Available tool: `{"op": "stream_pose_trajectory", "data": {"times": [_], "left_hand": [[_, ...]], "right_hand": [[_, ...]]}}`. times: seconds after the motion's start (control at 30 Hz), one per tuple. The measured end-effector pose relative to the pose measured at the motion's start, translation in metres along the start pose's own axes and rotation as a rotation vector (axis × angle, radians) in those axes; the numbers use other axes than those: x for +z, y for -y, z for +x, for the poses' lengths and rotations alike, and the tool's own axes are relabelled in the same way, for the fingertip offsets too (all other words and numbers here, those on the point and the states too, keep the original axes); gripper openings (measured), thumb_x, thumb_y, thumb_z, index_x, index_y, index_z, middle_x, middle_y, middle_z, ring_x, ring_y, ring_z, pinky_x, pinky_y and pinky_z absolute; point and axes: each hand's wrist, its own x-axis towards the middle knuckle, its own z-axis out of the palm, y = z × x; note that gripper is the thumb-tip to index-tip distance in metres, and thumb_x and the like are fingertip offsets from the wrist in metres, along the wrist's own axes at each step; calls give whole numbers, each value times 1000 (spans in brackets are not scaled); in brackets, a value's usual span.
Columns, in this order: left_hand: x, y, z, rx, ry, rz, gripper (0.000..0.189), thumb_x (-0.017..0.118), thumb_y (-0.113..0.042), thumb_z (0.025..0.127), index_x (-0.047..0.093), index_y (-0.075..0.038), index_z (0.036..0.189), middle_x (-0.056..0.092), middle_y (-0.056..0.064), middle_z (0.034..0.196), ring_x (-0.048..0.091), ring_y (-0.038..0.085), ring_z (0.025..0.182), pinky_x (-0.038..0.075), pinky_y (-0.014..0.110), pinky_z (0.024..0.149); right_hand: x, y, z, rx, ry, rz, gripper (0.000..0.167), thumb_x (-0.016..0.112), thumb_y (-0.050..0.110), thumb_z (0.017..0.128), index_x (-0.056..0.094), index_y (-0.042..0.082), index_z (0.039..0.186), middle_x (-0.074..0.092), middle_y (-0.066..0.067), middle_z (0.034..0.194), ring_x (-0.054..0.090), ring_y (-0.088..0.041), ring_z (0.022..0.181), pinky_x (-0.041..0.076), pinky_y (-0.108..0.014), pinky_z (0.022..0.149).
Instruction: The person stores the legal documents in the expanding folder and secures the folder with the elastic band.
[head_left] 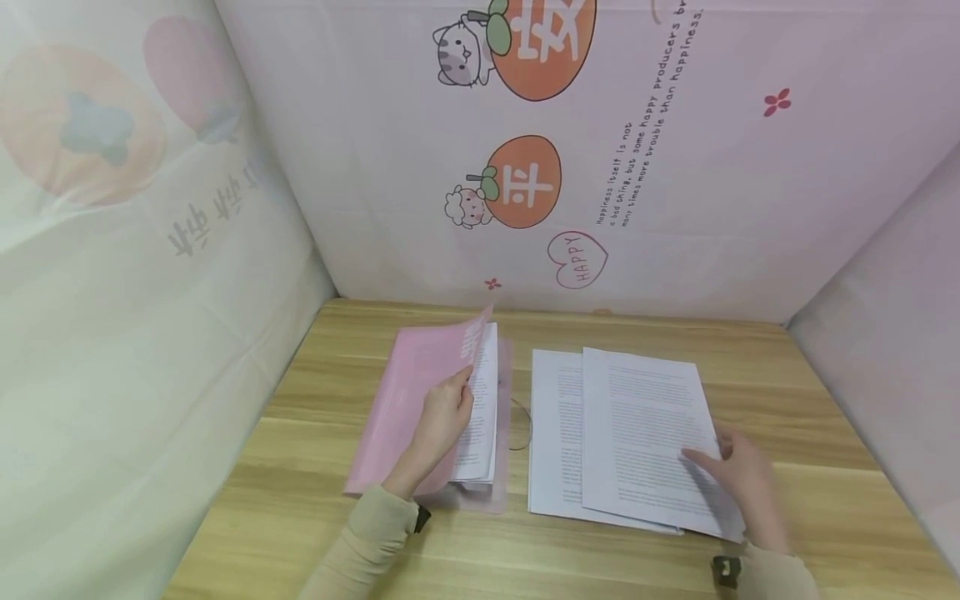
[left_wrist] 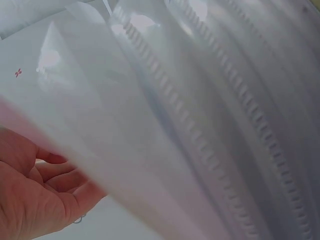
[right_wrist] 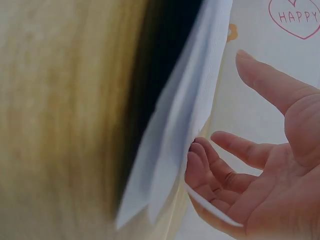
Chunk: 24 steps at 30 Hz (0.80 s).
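A pink translucent folder (head_left: pixel 420 375) lies on the left part of the table, its cover partly lifted over printed sheets (head_left: pixel 480 433). My left hand (head_left: pixel 442 417) grips the free edge of that cover. Seen from the left wrist, clear plastic sleeves (left_wrist: pixel 115 115) with perforated strips fan out beside the hand (left_wrist: pixel 40 190). Two overlapping piles of printed paper lie to the right: an upper one (head_left: pixel 652 433) and a lower one (head_left: pixel 555 417). At the upper pile's right edge is my right hand (head_left: pixel 738 471), thumb spread apart and bent fingers touching the sheets (right_wrist: pixel 185 115) in the right wrist view.
A thin loop of elastic cord (head_left: pixel 525 425) sticks out between folder and papers. The wooden table (head_left: pixel 300 467) is walled by pale cloth on the left, right and back; the back cloth (head_left: pixel 375 167) carries cartoon prints. Dark straps sit at both sleeve cuffs.
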Motion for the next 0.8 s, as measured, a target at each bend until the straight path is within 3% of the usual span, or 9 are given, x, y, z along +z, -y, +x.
{"op": "stream_pose_trajectory", "data": {"times": [0.23,0.5,0.8], "left_hand": [[0,1,0,11,15,3,34,51,7,92,60,14,124,69,19,79,27,1,46,27,8,46],[-1,1,-1,-6,51,-11,35,49,7,93,57,14,127,71,29,103,30,0,47,31,6,48],[-1,1,-1,-9,46,7,35,49,7,93,58,13,127,72,26,97,29,0,47,29,6,48]], "right_hand": [[1,0,1,-6,32,-12,102,75,52,80,35,-20,140,48,-44,131,49,-57,116,46,-61,91],[0,1,2,-10,47,-67,111,76,61,74,37,-22,136,45,-47,131,47,-60,117,46,-64,92],[6,-3,7,59,93,-46,129,83,61,64,21,-13,149,26,-49,138,29,-63,123,36,-73,96]]}}
